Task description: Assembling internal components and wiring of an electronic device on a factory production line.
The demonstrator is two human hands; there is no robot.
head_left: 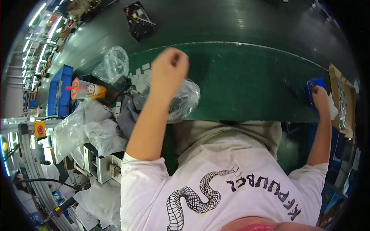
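Observation:
My left hand [169,67] is raised over the green belt [246,84], its fingers curled into a fist. A crumpled clear plastic bag [187,98] bulges out just below the fist, behind my wrist, and seems to hang from it. My right hand [320,96] reaches far right and rests on a small blue tray [313,83] at the belt's edge. Its fingertips are hidden inside the tray. My white printed shirt fills the lower middle.
A black device [138,21] lies on the far dark belt. At the left are another clear bag [112,64], a blue crate [59,90], an orange-and-yellow item [86,90], heaped plastic bags [88,131] and a grey machine [100,165]. A cardboard box [348,96] of metal parts stands far right.

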